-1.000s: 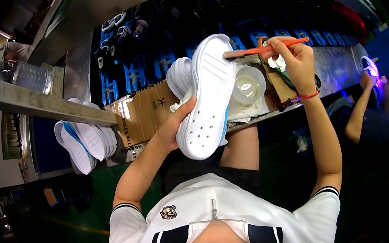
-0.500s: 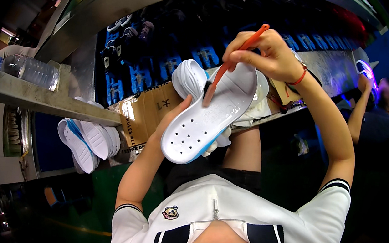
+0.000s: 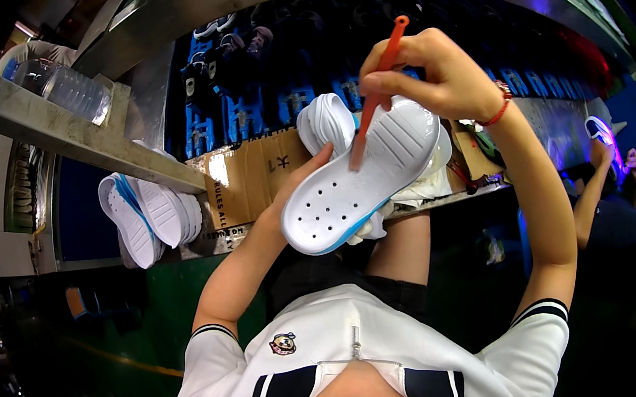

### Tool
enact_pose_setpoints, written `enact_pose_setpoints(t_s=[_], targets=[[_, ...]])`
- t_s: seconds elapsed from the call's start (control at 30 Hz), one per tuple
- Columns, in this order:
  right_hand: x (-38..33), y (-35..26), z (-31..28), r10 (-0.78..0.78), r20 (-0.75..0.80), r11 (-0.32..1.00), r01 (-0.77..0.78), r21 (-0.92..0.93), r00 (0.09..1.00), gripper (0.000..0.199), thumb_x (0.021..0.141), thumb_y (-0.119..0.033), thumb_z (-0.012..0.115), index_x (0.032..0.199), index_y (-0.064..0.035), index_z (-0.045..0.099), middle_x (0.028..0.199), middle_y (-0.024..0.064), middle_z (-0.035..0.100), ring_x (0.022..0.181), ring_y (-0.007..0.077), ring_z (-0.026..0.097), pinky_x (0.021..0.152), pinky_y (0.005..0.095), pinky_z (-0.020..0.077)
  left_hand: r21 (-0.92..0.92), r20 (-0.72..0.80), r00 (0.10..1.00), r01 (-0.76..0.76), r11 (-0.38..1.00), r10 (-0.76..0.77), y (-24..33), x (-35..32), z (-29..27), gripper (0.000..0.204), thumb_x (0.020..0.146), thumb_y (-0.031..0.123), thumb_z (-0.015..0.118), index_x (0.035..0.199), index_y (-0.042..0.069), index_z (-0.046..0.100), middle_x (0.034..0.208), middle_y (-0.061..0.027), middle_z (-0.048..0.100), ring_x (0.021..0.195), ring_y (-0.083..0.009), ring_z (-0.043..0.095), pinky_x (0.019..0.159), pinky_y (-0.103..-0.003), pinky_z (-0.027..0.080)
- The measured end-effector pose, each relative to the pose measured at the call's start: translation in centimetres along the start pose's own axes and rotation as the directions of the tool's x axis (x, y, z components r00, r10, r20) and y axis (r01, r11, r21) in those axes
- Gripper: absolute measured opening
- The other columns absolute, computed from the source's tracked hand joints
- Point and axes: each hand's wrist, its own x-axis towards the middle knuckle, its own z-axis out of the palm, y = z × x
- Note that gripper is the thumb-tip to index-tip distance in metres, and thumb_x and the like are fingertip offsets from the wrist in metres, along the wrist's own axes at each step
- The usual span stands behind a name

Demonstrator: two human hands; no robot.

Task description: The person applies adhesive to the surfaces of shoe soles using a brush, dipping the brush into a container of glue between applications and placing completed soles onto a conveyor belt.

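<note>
A white shoe sole (image 3: 332, 200) with a blue edge and several small holes at its near end is tilted up in front of me. My left hand (image 3: 307, 172) grips it by its left side, with most of the fingers hidden behind it. My right hand (image 3: 446, 76) is closed round the orange-red handle of a brush (image 3: 387, 61), which points down. The blurred brush tip appears to rest on the middle of the sole's upper face. Just beyond my left hand sits a group of white soles (image 3: 325, 125), partly covered by the held one.
White-and-blue soles (image 3: 147, 218) stand at the left by a metal bar (image 3: 89, 137). Cardboard (image 3: 253, 179) covers part of the bench. Behind it are rows of blue fixtures (image 3: 245, 112) and dark shoes. A clear bottle (image 3: 71, 92) lies left. A co-worker's hand (image 3: 600, 152) is under purple light at right.
The held sole has shifted a little up and right in the picture. My right hand has turned the brush more upright, its tip lying slightly farther right.
</note>
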Motion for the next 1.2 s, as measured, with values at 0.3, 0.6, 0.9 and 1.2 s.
enact_pose_setpoints(t_s=[0.3,0.6,0.9,1.2], targets=[[-1.2,-0.3,2.5,-0.057,-0.066,0.962,0.072,0.262,0.996,0.025,0.094,-0.022,0.065,0.094,0.0022,0.071,0.082,0.0109,0.071,0.072,0.0173,0.07,0.07,0.0278,0.056,-0.008,0.05,0.998,0.025,1.0,-0.025,-0.9,-0.3,1.5,0.07,0.1,0.051,0.034,0.146,-0.003,0.035,0.121,-0.0392,0.054,0.087,-0.0516,0.064,0.067,-0.056,0.058],[-7.5,4.0,-4.0,0.308,-0.28,0.95,-0.31,0.038,0.909,0.022,0.097,-0.016,0.061,0.096,0.0036,0.07,0.087,0.0097,0.07,0.079,0.0166,0.069,0.076,0.0279,0.0545,0.002,0.045,0.998,0.053,0.999,-0.053,-1.4,-2.4,2.4,0.07,0.095,0.041,0.04,0.143,-0.009,0.036,0.121,-0.0391,0.055,0.093,-0.0497,0.066,0.073,-0.058,0.059],[-9.0,-1.3,3.0,0.367,-0.526,0.884,-0.111,0.454,0.768,0.021,0.098,-0.008,0.056,0.1,0.0102,0.067,0.088,0.0165,0.071,0.08,0.0207,0.071,0.081,0.0304,0.0546,0.49,-0.129,0.764,-0.505,0.71,0.632,0.7,-4.7,0.4,0.065,0.067,0.003,0.07,0.13,0.0,0.052,0.12,-0.0165,0.063,0.108,-0.0323,0.065,0.095,-0.044,0.055],[-5.8,-1.5,7.8,0.173,-0.579,0.98,-0.082,0.18,0.797,0.016,0.092,-0.008,0.065,0.096,0.0058,0.073,0.087,0.0114,0.075,0.079,0.0174,0.072,0.073,0.0262,0.0563,0.775,-0.1,0.605,-0.451,0.443,0.79,-0.7,-4.0,-0.6,0.062,0.072,-0.003,0.075,0.13,0.005,0.053,0.122,-0.0102,0.06,0.115,-0.0222,0.059,0.105,-0.037,0.046]])
